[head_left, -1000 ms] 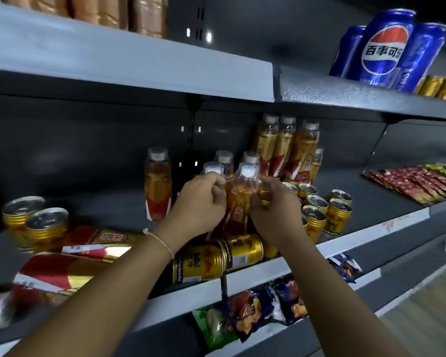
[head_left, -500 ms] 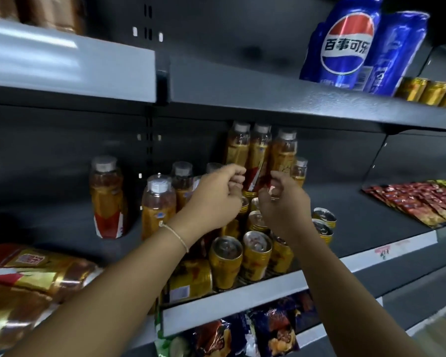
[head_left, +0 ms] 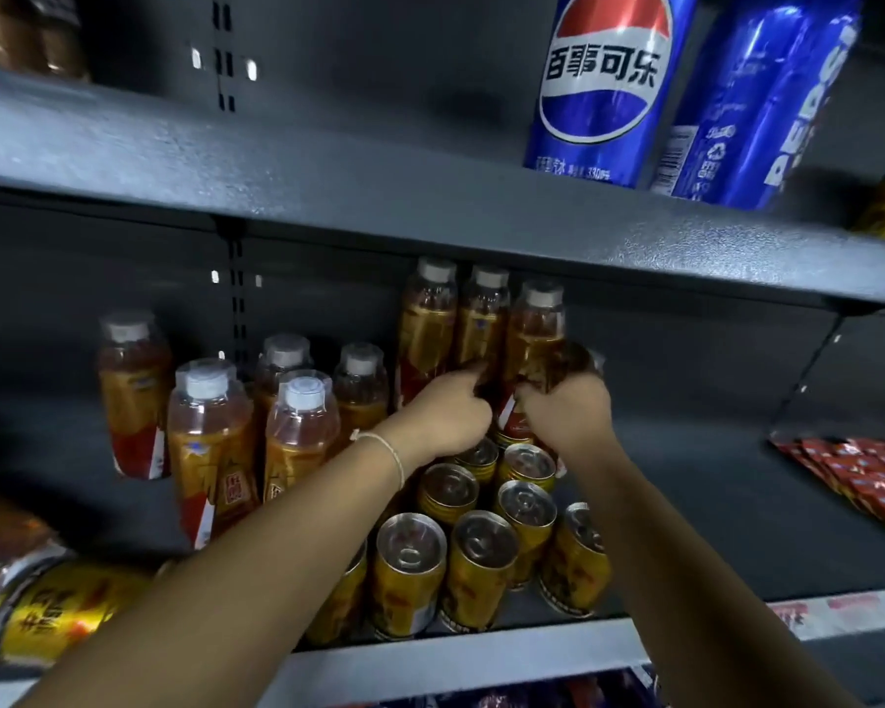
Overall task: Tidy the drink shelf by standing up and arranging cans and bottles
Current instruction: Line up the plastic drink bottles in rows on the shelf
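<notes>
forearms reach in over upright gold cans (head_left: 473, 564) just below my hands. my left hand (head_left: 443, 419) and right hand (head_left: 565, 413) sit side by side, fingers curled at the base of the tall amber bottles (head_left: 481, 329) behind; i cannot tell what they grip. shorter bottles (head_left: 256, 426) stand left of the left hand. blue cola cans (head_left: 604, 84) stand above, farthest.

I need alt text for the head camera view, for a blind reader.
Both hands, left hand and right hand, reach among tall amber bottles behind upright gold cans on a dark shelf. Blue cola cans stand above.
</notes>
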A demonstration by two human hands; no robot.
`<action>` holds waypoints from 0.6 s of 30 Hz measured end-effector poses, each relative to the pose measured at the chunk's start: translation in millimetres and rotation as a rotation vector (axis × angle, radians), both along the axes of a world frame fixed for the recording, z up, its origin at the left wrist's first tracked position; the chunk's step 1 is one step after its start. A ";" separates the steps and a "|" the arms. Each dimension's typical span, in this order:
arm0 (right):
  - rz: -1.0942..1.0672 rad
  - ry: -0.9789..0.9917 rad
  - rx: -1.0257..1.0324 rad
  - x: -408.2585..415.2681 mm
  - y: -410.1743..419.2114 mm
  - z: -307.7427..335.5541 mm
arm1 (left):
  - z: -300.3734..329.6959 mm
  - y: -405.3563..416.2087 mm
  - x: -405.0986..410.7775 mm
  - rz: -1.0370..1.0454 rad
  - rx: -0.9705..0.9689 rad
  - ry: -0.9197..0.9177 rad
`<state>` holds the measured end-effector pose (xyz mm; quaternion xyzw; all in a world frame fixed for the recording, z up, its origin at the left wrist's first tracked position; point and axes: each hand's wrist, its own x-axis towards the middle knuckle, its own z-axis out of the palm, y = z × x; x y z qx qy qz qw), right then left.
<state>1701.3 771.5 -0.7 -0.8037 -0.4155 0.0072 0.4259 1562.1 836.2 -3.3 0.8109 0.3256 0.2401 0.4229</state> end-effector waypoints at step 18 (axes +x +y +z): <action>0.140 0.050 0.344 -3.0 -10.1 -21.1 | -5.7 9.7 -3.2 0.016 0.043 -0.082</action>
